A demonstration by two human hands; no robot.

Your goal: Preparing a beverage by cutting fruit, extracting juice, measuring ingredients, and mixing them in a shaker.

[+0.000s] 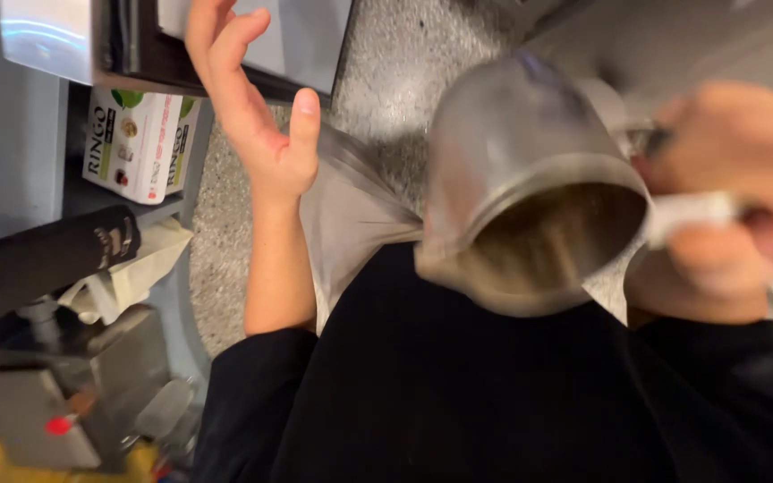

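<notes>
Right hand (744,179) grips the metal jug (530,188) by its handle, tilted, mouth toward camera, dark residue inside. Left hand (248,107) spread wide, empty, left of jug. Jug not set down yet.

right hand (744,179) – grips metal jug (530,179) | left hand (257,116) – open, raised

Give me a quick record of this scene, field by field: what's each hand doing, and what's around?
View: head camera, looking down at the person's body and the floor
Right hand: grips the handle of a metal pot, blurred
Metal pot: tipped toward the camera, dark inside
Left hand: raised, open, holding nothing
Clothing: black sleeves
Floor: speckled grey
Left side: white and green carton on a shelf, black cylinder below it
</notes>
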